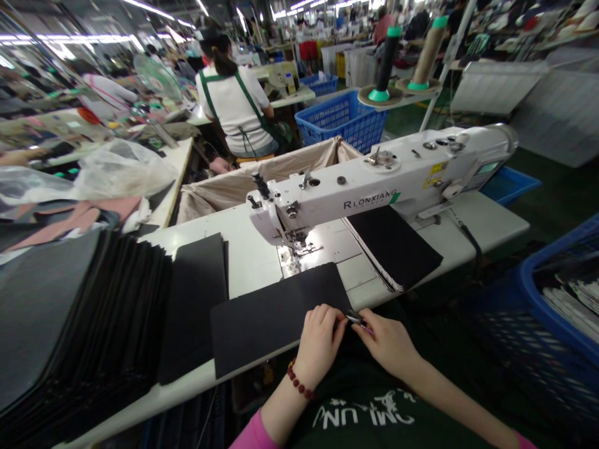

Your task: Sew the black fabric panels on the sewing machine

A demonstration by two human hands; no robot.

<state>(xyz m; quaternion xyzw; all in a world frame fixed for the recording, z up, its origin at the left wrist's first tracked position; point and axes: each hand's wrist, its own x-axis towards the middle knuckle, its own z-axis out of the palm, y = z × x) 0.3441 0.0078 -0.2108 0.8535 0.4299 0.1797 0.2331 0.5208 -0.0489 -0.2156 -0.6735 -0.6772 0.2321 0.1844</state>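
Observation:
A flat black rectangular panel (276, 315) lies on the sewing table in front of the needle, its near edge along the table's front. With fingers curled together, my left hand (319, 340) pinches the panel's right-hand corner. My right hand (390, 346) is closed around small thread snips (358, 319), whose tips point left at that same corner, close to my left fingertips. Whether a thread lies between the blades is too small to tell. Behind the panel stands a white sewing machine (327, 199), its lit needle area just beyond the panel's far edge.
Under the machine's arm lies a stack of black panels (393, 243) with pale edges. More black panels (194, 305) and a tall pile (116, 299) stand at left. Blue baskets (561, 312) flank the table at right. Thread cones (387, 59) stand behind; a co-worker (234, 100) sits ahead.

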